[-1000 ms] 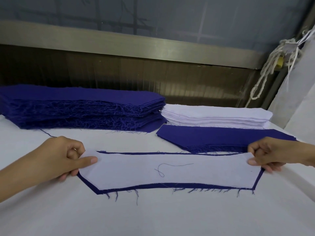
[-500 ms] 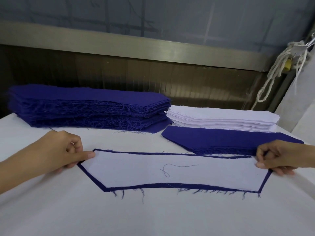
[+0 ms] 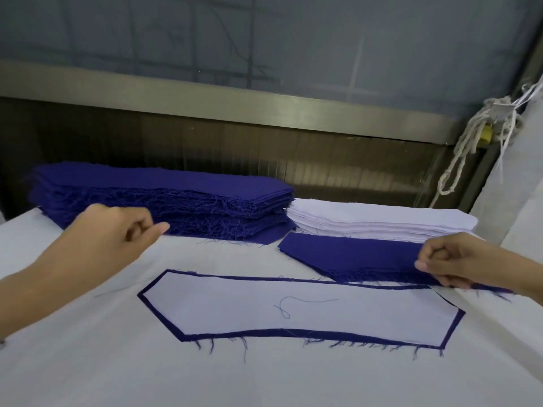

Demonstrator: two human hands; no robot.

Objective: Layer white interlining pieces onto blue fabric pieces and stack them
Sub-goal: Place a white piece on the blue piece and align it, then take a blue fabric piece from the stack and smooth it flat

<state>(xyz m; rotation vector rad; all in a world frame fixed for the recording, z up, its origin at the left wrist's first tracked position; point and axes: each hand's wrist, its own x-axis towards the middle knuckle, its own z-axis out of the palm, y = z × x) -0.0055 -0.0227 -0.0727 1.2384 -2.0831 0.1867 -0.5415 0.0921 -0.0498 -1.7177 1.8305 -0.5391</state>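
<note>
One head-worn camera looks forward and down across the table (image 3: pixel 88 362) from its near edge. It sits close: the forearms enter from the lower corners, with the left hand (image 3: pixel 111 239) at 9 o'clock and the right hand (image 3: pixel 458 259) at 3 o'clock. A wall (image 3: pixel 264 39) fills 12 o'clock.

Matt frayed blue fabric pieces (image 3: pixel 164 198)

This looks like a garment workshop: tall stacks of cut blue pieces (image 3: pixel 164 198) and white interlining (image 3: pixel 382 221) sit on a broad cloth-covered worktable (image 3: pixel 264 377), the blue edges fraying.
</note>
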